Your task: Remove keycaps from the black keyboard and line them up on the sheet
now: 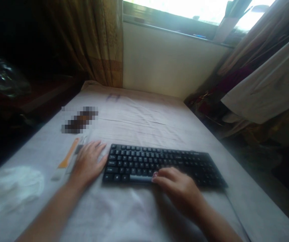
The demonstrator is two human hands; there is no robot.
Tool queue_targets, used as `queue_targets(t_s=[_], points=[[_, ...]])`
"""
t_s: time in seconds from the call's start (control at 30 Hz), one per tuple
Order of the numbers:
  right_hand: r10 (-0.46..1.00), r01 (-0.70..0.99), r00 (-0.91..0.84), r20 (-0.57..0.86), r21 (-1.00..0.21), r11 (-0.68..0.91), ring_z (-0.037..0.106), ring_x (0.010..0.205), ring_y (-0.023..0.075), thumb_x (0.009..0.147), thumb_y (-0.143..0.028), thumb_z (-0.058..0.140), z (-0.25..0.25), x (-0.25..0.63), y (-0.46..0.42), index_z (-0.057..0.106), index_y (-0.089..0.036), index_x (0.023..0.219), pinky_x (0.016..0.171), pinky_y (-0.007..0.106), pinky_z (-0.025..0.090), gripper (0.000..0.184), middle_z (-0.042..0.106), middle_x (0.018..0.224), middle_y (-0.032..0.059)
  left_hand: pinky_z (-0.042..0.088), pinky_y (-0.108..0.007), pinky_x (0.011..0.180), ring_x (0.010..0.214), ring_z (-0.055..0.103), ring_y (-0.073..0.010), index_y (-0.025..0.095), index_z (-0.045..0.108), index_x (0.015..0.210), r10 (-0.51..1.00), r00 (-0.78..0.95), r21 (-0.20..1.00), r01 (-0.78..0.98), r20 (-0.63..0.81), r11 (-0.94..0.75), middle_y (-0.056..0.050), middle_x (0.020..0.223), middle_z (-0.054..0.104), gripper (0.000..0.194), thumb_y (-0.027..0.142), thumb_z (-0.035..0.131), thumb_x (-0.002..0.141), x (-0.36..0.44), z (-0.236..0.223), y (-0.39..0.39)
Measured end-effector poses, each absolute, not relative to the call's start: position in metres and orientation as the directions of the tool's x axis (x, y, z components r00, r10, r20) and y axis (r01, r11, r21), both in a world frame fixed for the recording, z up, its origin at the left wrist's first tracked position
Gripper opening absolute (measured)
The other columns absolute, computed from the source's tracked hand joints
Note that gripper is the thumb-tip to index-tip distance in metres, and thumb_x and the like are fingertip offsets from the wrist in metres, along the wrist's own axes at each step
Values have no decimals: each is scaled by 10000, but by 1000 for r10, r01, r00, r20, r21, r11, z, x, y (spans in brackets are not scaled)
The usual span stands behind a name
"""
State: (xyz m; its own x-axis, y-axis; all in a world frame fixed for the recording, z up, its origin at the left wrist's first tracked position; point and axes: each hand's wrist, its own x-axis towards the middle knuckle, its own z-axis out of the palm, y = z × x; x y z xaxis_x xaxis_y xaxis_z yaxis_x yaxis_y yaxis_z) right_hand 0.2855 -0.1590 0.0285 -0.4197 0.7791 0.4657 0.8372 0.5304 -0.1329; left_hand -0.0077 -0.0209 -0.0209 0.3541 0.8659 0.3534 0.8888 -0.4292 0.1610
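A black computer keyboard [134, 161] lies flat on the cloth-covered surface, its pale spacebar [140, 178] along the near edge. My right hand [176, 181] is over the lower middle of the keys, fingers pinched together at the right end of the spacebar. A small pale bit shows at its fingertips, too blurred to name. My left hand [90, 161] rests flat with fingers stretched out, its thumb at the keyboard's left edge. Beside it lies a brush with an orange handle [70, 153], and another thin tool is partly hidden by the hand.
A crumpled white cloth [15, 188] lies at the left. Farther back is a dark, pixelated object [80, 120]. The keyboard's cable [237, 216] runs toward the near right. A curtain [104, 43] hangs at the back, and clothes [267, 80] hang on the right.
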Motion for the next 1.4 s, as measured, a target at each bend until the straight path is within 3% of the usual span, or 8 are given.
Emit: queue_targets(t_s=[0.57,0.9,1.1,1.2,1.4], points=[[841,883,-282,461,-217,415,678,803,157,945,-141,481,46,309,-169,697,-188,948,687,248,558,221,713,921,86,436,-506,1027,1189,563,-334,123,658,1171,845,388,125,880,368,-459,-186,1248,641,485,399,369,898,-11,-24,-17],[854,894,-402,331,-57,444,583,657,167,812,-86,637,33,269,-166,702,-216,865,545,242,442,155,650,797,44,432,-500,1033,1192,565,-336,114,665,1170,856,384,138,882,347,-452,-183,1261,639,492,399,385,882,-10,-20,-19],[851,871,-282,443,-253,420,631,750,148,931,-102,461,35,283,-167,658,-185,1041,654,233,510,241,681,886,70,431,-511,1027,1193,564,-340,115,656,1181,855,392,125,882,340,-454,-190,1253,639,502,403,365,890,-12,-23,-17],[864,840,-227,450,-357,407,654,765,148,942,-138,483,35,289,-166,656,-181,972,688,242,533,181,691,878,71,424,-500,1037,1202,558,-328,136,644,1189,850,401,110,881,342,-460,-175,1262,635,496,413,352,899,-14,-25,-16],[900,846,-173,399,-407,343,678,792,147,912,-132,539,31,314,-170,681,-209,885,705,236,544,163,698,899,57,415,-486,1050,1216,555,-323,147,639,1194,854,402,99,885,330,-454,-167,1270,633,519,436,321,904,-15,-26,-14]])
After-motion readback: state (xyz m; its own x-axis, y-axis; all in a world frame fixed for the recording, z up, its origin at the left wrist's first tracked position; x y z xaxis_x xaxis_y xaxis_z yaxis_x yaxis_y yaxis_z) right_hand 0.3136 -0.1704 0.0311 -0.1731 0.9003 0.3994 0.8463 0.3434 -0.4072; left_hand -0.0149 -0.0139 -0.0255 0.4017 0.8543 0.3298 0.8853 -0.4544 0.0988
